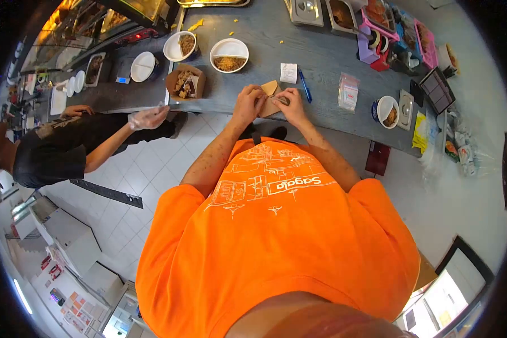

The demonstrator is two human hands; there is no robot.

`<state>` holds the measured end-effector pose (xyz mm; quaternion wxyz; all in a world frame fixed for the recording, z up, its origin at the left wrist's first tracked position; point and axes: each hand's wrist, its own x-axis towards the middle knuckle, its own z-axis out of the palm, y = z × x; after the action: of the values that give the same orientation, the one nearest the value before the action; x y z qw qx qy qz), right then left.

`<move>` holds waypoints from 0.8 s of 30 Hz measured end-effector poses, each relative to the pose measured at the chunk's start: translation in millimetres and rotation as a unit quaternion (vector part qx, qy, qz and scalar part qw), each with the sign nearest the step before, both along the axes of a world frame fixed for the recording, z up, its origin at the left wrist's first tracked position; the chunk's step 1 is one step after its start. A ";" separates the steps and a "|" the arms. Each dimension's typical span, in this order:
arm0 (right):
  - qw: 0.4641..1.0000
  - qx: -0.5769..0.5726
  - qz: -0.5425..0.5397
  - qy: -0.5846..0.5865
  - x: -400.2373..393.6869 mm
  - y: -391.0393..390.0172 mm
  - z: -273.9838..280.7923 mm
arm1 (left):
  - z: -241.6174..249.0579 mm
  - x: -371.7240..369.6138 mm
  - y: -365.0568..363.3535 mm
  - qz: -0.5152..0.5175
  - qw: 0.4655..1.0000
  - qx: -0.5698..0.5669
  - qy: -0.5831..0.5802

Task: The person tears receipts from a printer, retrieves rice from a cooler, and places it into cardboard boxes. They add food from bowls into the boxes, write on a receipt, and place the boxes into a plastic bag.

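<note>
A small brown cardboard piece (270, 88) with folded flaps lies at the counter's near edge, between my hands. My left hand (249, 105) pinches its left side with bent fingers. From the other side, my right hand (292, 106) has its fingers closed on the right part of the same piece. Whether it is a box or a folded sleeve, I cannot make out. Just beyond my right hand are a white paper slip (288, 72) and a blue pen (305, 85). A brown carton of food (186, 83) stands further left.
White divided bowls with food (229, 55) stand towards the back left. On the right are a plastic packet (348, 92), another bowl (386, 111) and a tablet (436, 90). A co-worker's gloved hand (149, 118) reaches near the counter at left. Metal trays (306, 12) line the back.
</note>
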<state>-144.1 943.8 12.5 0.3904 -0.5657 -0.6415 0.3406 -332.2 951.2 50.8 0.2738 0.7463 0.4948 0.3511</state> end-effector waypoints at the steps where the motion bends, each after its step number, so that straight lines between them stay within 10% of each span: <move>1: 1.000 -0.001 -0.003 0.002 -0.8 1.6 -0.3 | -2.4 2.2 1.0 -0.003 1.000 -0.001 0.002; 24: 0.997 -0.028 -0.067 0.004 -21.7 5.5 -4.1 | 1.1 -2.7 14.9 -0.009 0.992 -0.114 -0.046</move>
<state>-165.8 949.3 8.4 0.3988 -0.6165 -0.5908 0.3344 -335.0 966.1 51.9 0.3824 0.6977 0.5121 0.3237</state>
